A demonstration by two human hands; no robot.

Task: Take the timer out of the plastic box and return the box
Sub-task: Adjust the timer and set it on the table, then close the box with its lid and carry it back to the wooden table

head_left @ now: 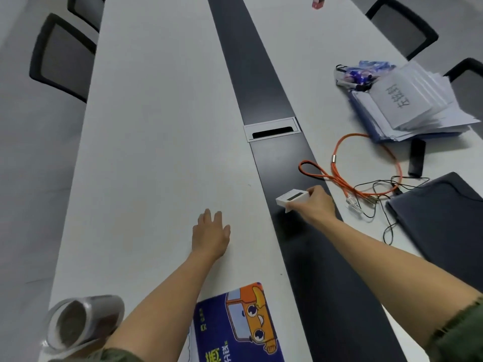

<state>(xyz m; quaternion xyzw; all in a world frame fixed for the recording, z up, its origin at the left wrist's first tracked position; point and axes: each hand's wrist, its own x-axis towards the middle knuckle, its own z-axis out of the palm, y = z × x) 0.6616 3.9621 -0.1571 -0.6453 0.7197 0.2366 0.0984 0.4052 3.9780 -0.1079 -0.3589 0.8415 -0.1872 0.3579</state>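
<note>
My right hand (315, 205) holds a small white timer (291, 198) with a dark display, just above the dark strip (261, 74) that runs down the middle of the white table (156, 126). My left hand (210, 236) lies flat and open on the white tabletop, to the left of the strip, holding nothing. A clear plastic container (81, 322) lies on its side at the table's near left corner, beside my left forearm. It is blurred and I cannot make out what is inside it.
A blue card with an orange cartoon car (240, 325) lies near the front edge. To the right are an orange cord (366, 168), thin black wires, a dark folder (444, 220), a stack of papers (410, 100) and a black stick (417, 156). Chairs stand on both sides.
</note>
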